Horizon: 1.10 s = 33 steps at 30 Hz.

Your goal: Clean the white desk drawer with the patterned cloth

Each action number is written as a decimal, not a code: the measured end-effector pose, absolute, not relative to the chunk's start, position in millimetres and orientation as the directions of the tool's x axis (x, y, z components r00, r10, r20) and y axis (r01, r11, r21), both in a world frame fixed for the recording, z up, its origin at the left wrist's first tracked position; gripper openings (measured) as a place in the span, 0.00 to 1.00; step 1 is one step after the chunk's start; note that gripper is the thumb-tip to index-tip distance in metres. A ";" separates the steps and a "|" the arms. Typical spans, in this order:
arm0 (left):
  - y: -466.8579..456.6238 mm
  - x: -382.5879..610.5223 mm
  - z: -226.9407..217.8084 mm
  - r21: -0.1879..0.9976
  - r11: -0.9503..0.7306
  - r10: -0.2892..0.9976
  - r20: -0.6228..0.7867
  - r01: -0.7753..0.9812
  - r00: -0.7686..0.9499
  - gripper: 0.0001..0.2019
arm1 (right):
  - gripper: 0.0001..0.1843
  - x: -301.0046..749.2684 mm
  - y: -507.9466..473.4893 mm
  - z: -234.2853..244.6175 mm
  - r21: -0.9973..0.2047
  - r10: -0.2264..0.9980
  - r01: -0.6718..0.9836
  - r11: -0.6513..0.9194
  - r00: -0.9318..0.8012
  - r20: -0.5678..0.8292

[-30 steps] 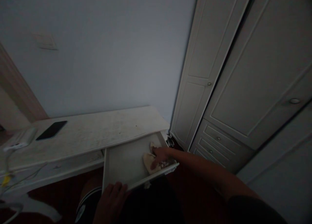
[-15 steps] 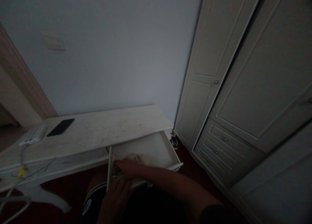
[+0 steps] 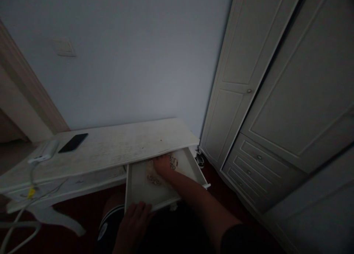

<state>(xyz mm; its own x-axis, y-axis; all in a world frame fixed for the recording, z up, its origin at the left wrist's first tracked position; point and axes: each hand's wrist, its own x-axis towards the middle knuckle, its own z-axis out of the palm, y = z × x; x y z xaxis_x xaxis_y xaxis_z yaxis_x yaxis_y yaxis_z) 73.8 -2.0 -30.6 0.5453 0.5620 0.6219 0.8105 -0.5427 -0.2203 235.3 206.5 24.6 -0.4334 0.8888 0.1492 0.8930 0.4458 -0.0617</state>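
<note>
R hand has slid cloth from near-left of drawer to far end, under worktop; its grip we can't tell. L hand clamps drawer front.

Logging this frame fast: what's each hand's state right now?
Left hand: closed on the drawer, at its front.
Right hand: on the cloth inside the drawer; too dark to tell its grip.

- Drawer is pulled out under the right end of the desk.
- Cloth lies at the drawer's back, under your right hand.
- Your left hand rests on the drawer's front edge.
- Phone lies on the desk, far left.
- Wardrobe stands right of the desk.
</note>
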 end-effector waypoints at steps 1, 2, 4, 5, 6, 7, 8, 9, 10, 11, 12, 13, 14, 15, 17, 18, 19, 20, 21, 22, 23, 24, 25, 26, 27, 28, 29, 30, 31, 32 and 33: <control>-2.0 74.3 -32.1 -0.209 -0.526 0.576 0.626 0.824 0.526 0.15 | 0.24 244.5 210.7 25.9 -0.057 0.903 0.907 0.417 -0.406 0.141; -2.0 74.7 -33.1 -0.204 -0.510 0.585 0.630 0.836 0.511 0.14 | 0.25 254.4 213.7 27.1 -0.051 0.915 0.920 0.389 -0.380 0.132; -2.0 75.0 -33.2 -0.211 -0.506 0.583 0.631 0.836 0.512 0.13 | 0.26 275.5 216.8 29.2 -0.036 0.939 0.943 0.332 -0.326 0.110; -2.0 74.7 -32.3 -0.217 -0.519 0.574 0.628 0.827 0.525 0.13 | 0.26 286.4 217.4 30.4 -0.026 0.950 0.953 0.300 -0.297 0.098; -2.1 74.3 -31.2 -0.219 -0.534 0.565 0.626 0.817 0.537 0.13 | 0.26 297.3 217.5 31.8 -0.015 0.960 0.963 0.267 -0.265 0.086; -2.2 73.6 -30.1 -0.216 -0.546 0.558 0.626 0.809 0.544 0.13 | 0.26 307.9 217.2 33.4 -0.004 0.969 0.972 0.236 -0.236 0.072; -2.3 72.8 -29.3 -0.212 -0.554 0.553 0.629 0.805 0.547 0.12 | 0.26 318.0 216.5 35.3 0.006 0.976 0.978 0.210 -0.210 0.058; -2.4 72.2 -28.8 -0.207 -0.555 0.554 0.630 0.806 0.544 0.12 | 0.27 327.3 215.6 37.3 0.014 0.980 0.981 0.193 -0.194 0.041; -2.5 71.6 -28.5 -0.204 -0.554 0.556 0.631 0.807 0.541 0.12 | 0.28 335.5 214.4 39.4 0.021 0.982 0.982 0.188 -0.188 0.020; -2.6 71.3 -28.5 -0.205 -0.554 0.557 0.630 0.807 0.542 0.12 | 0.31 342.6 212.8 41.5 0.024 0.981 0.981 0.193 -0.193 -0.005; -2.7 71.3 -28.2 -0.207 -0.555 0.557 0.627 0.806 0.545 0.12 | 0.34 348.5 210.8 43.4 0.025 0.978 0.978 0.208 -0.207 -0.037; -2.8 71.5 -27.5 -0.211 -0.556 0.558 0.623 0.804 0.549 0.13 | 0.38 353.2 208.5 45.2 0.024 0.971 0.973 0.231 -0.228 -0.073; -2.9 72.0 -26.2 -0.215 -0.556 0.557 0.620 0.803 0.552 0.13 | 0.43 356.9 205.7 46.8 0.021 0.961 0.967 0.255 -0.251 -0.114; -3.1 72.6 -24.1 -0.222 -0.556 0.554 0.620 0.801 0.556 0.13 | 0.48 359.8 202.6 48.1 0.017 0.948 0.960 0.280 -0.274 -0.159; -3.4 73.8 -18.7 -0.243 -0.555 0.537 0.625 0.795 0.566 0.14 | 0.57 364.4 195.0 50.5 0.009 0.919 0.946 0.323 -0.312 -0.241; -3.5 74.2 -16.0 -0.256 -0.560 0.524 0.628 0.788 0.576 0.15 | 0.60 366.5 190.7 51.5 0.001 0.900 0.938 0.347 -0.333 -0.281; -3.5 74.6 -14.0 -0.266 -0.568 0.507 0.632 0.779 0.586 0.16 | 0.63 368.3 186.2 52.5 -0.016 0.875 0.926 0.376 -0.361 -0.323; -3.5 74.8 -13.0 -0.268 -0.574 0.498 0.636 0.774 0.590 0.17 | 0.66 370.0 181.6 53.4 -0.045 0.844 0.913 0.405 -0.393 -0.365; -3.3 75.0 -13.2 -0.263 -0.579 0.495 0.639 0.772 0.589 0.17 | 0.67 371.1 177.2 54.3 -0.085 0.809 0.898 0.432 -0.427 -0.405; -3.0 75.1 -14.6 -0.252 -0.579 0.494 0.648 0.776 0.579 0.16 | 0.67 371.4 173.0 55.0 -0.138 0.767 0.880 0.454 -0.465 -0.441; -2.5 75.3 -16.9 -0.237 -0.572 0.502 0.656 0.785 0.564 0.15 | 0.64 370.4 169.4 55.5 -0.202 0.721 0.857 0.474 -0.510 -0.470; -2.0 75.5 -19.9 -0.221 -0.559 0.515 0.663 0.799 0.544 0.14 | 0.59 367.9 166.4 55.6 -0.266 0.673 0.829 0.493 -0.556 -0.487; -1.5 75.7 -23.0 -0.209 -0.543 0.530 0.666 0.814 0.525 0.13 | 0.52 363.4 164.0 55.1 -0.316 0.628 0.798 0.514 -0.601 -0.494; -0.9 75.9 -25.9 -0.203 -0.526 0.541 0.669 0.826 0.509 0.13 | 0.45 356.5 162.2 53.9 -0.354 0.584 0.761 0.543 -0.645 -0.492; -0.4 76.0 -28.1 -0.207 -0.512 0.545 0.671 0.833 0.502 0.13 | 0.39 347.1 160.9 51.7 -0.377 0.545 0.724 0.578 -0.686 -0.481; 0.1 75.9 -29.6 -0.217 -0.504 0.546 0.670 0.836 0.503 0.13 | 0.35 335.1 159.9 48.4 -0.387 0.517 0.688 0.614 -0.720 -0.462; 0.6 75.7 -30.2 -0.234 -0.504 0.536 0.670 0.831 0.514 0.13 | 0.32 320.5 158.9 44.0 -0.385 0.496 0.655 0.650 -0.750 -0.439; 1.0 75.4 -30.0 -0.256 -0.510 0.517 0.672 0.821 0.530 0.13 | 0.30 303.8 157.9 38.6 -0.385 0.481 0.622 0.682 -0.778 -0.405; 1.4 74.9 -29.2 -0.279 -0.518 0.496 0.672 0.809 0.549 0.14 | 0.29 285.6 156.6 32.4 -0.390 0.460 0.578 0.717 -0.812 -0.359; 1.8 74.3 -28.0 -0.298 -0.529 0.474 0.673 0.794 0.568 0.16 | 0.28 266.6 154.9 25.7 -0.395 0.432 0.529 0.752 -0.846 -0.312; 2.1 73.7 -26.6 -0.310 -0.541 0.458 0.671 0.781 0.583 0.17 | 0.27 247.8 152.9 18.9 -0.392 0.418 0.480 0.785 -0.877 -0.236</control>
